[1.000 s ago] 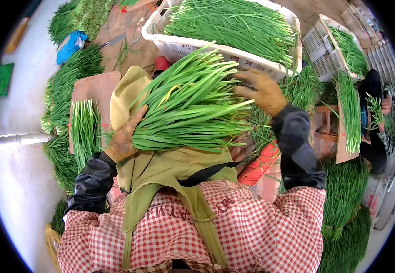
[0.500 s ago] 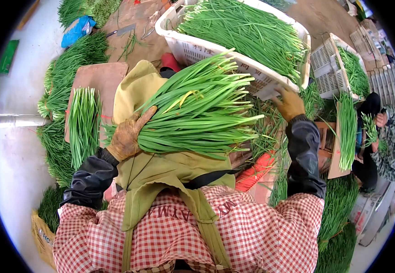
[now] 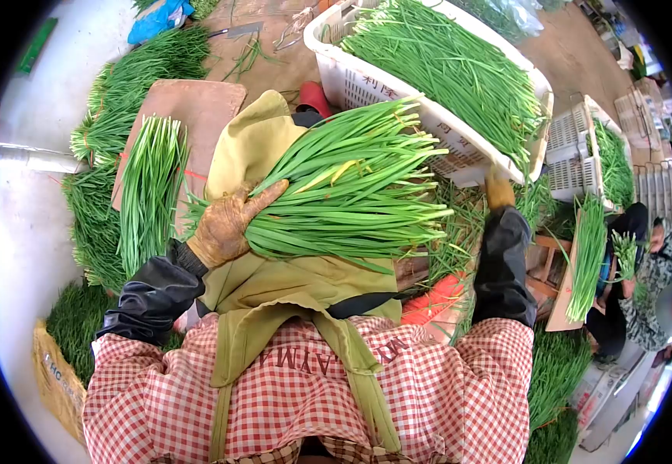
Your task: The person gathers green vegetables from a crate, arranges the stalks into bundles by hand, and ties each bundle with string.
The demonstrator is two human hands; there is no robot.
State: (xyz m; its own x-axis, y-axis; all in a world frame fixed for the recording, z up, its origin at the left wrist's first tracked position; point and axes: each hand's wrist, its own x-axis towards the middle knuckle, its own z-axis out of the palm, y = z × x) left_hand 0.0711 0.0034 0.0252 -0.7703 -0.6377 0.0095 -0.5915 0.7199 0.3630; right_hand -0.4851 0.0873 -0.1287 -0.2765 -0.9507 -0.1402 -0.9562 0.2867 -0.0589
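Note:
My left hand (image 3: 226, 226), in a worn tan glove, is closed around one end of a big bunch of green garlic chives (image 3: 351, 193). The bunch lies across my lap on the olive apron (image 3: 305, 280), its pale cut ends fanned to the right and a yellowed leaf on top. My right hand (image 3: 500, 190), gloved too, is at the near right corner of a white plastic crate (image 3: 345, 83) full of chives. Its fingers are blurred and foreshortened, so their grip is unclear, and I cannot tell whether they touch the crate.
A smaller chive bundle (image 3: 153, 185) rests on a brown board (image 3: 197, 104) at left, beside piled chives (image 3: 150, 77). A knife (image 3: 243, 29) lies on the floor behind. At right are another crate (image 3: 572, 151), chives on a board (image 3: 586, 263) and a seated person (image 3: 649, 290) holding some stalks.
My right hand has moved up to the crate's corner, its spread fingers no longer plainly visible. My left hand keeps its hold on the chives. The whole view has shifted slightly.

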